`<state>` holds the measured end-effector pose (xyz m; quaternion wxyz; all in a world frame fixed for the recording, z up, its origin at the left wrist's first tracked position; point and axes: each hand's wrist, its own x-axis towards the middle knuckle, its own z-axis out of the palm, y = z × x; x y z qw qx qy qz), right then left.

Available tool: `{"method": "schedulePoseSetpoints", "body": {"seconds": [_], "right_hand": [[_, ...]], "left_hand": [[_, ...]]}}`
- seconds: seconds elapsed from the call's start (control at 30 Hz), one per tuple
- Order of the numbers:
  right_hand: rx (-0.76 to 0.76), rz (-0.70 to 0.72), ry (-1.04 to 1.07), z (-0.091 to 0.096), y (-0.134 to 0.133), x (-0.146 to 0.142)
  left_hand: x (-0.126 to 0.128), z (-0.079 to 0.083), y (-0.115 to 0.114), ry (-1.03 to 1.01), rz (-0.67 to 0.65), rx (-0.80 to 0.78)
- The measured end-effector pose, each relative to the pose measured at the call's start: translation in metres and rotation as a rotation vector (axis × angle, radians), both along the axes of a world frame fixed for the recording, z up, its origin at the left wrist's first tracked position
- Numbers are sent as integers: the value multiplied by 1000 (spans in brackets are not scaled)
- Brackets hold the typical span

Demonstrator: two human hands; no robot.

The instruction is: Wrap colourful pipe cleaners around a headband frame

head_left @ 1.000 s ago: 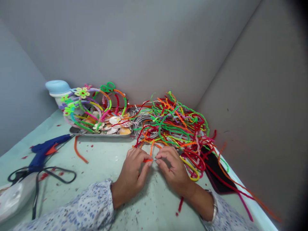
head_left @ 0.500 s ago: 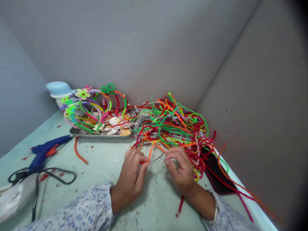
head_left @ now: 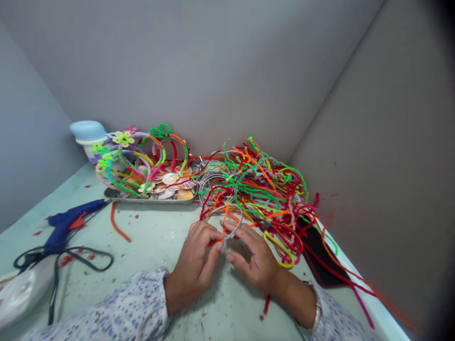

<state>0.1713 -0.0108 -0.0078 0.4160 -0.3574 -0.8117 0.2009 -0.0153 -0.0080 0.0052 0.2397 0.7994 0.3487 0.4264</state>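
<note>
Indoors, grey walls border the table beneath hands.

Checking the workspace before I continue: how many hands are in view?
2: the left hand, pinching the near edge of the wire ring, and the right hand, at the ring's right side, thumb and index fingertips apart. No others show.

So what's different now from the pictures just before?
The right hand moved away rightward, then came back left; its thumb and forefinger, pinched together a second ago, are now spread, with fingers reaching behind the wire ring. The ring now shows tilted up more. The left hand kept its pinch on it. The glue gun and shell tray stayed put.
</note>
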Motion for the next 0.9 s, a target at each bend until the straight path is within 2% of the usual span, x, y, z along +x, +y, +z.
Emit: {"method": "schedulePoseSetpoints", "body": {"seconds": [0.2, 0.47, 0.9], "right_hand": [[-46, -46, 73, 0, -3, 0], [-187, -81, 162, -11, -3, 2], [-236, -90, 156, -9, -3, -1]], "left_hand": [[1, -1, -1, 2, 35, 39], [1, -3, 3, 42, 27, -15], [0, 0, 3, 11, 54, -35]]}}
